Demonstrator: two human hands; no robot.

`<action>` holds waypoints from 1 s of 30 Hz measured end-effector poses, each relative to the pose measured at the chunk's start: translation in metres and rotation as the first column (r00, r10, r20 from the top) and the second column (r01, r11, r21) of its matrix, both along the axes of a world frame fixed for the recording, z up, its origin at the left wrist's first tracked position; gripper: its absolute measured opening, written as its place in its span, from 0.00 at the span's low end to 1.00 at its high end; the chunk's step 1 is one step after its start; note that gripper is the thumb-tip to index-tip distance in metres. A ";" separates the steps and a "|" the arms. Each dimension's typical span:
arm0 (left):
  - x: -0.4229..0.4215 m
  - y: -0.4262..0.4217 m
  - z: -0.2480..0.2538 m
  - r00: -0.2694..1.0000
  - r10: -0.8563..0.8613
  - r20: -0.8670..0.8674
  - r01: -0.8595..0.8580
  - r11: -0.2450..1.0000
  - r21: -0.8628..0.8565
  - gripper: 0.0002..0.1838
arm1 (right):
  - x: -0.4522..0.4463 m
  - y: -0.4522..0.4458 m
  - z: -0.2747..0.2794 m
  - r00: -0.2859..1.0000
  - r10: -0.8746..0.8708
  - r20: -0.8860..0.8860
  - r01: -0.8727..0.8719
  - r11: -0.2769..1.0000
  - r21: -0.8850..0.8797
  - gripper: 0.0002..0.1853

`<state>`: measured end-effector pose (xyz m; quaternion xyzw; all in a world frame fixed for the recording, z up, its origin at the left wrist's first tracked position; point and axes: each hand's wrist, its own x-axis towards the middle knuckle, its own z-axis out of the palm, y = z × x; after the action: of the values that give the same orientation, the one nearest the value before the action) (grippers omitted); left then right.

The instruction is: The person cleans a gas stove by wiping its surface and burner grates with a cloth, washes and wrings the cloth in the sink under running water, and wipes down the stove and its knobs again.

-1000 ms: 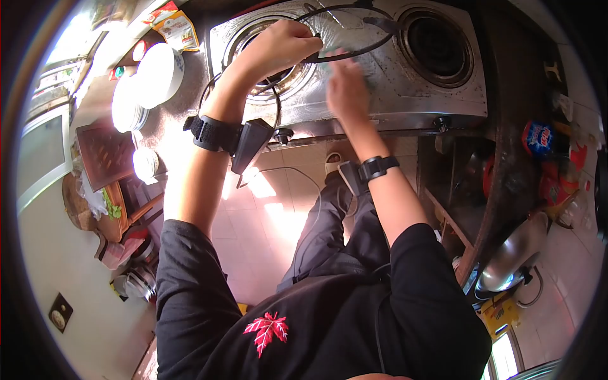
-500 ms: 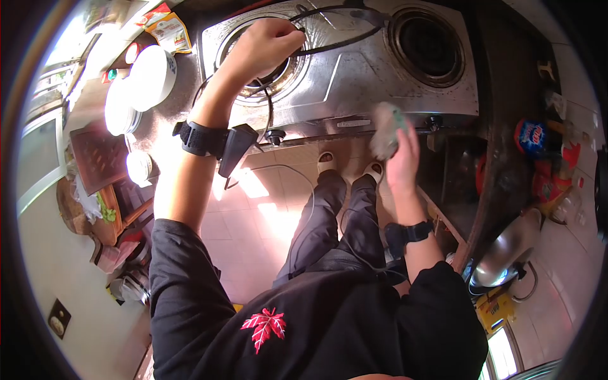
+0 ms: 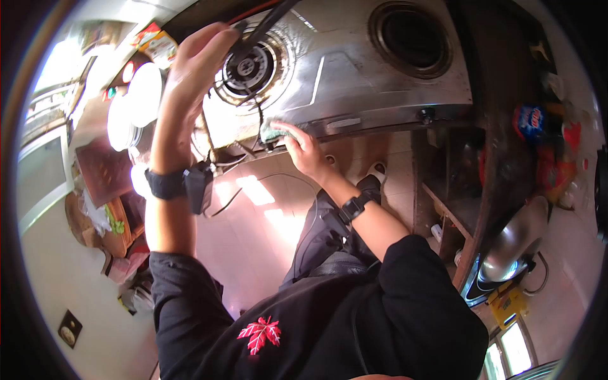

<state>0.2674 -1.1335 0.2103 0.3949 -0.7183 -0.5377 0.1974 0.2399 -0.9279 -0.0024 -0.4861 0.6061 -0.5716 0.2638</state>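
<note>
White dishes (image 3: 145, 92) stood left of the stove (image 3: 354, 82). Above the stove's left end, the left hand (image 3: 201, 57) was closed on a dark ring-shaped rack (image 3: 269, 22), lifted clear of the left burner (image 3: 247, 66). The rack was blurred and partly out of view. It looked like stiff metal, fairly heavy for its size and likely awkward to balance from one side; its outer rim seemed the best place to take hold, perhaps slick if greasy.

At the stove's front edge, toward its left end, the right hand (image 3: 304, 152) held a greenish-grey cloth (image 3: 272, 132) under its fingertips, pressed to the edge. The cloth appeared light, soft and easily bunched, best pinned flat under the fingers. The right burner (image 3: 415, 41) sat at the stove's other end.
</note>
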 end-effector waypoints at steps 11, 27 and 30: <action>-0.021 0.040 0.009 0.997 0.079 -0.001 -0.079 0.995 0.065 0.09 | -0.189 0.115 0.060 0.313 -0.466 0.828 0.497 0.823 0.275 0.22; 0.131 0.121 0.001 0.910 0.387 -0.151 -0.325 0.889 0.323 0.19 | -0.390 -0.054 0.004 0.579 -0.810 -0.094 0.777 0.513 0.365 0.28; 0.148 0.135 0.002 0.905 0.399 -0.145 -0.348 0.893 0.286 0.19 | -0.406 -0.088 -0.015 0.701 -0.673 -0.236 0.709 0.625 0.326 0.27</action>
<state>0.4155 -0.9983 0.2125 0.4920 -0.5303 -0.6136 0.3165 -0.1661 -1.0162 -0.0176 -0.1781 0.8587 -0.4723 0.0880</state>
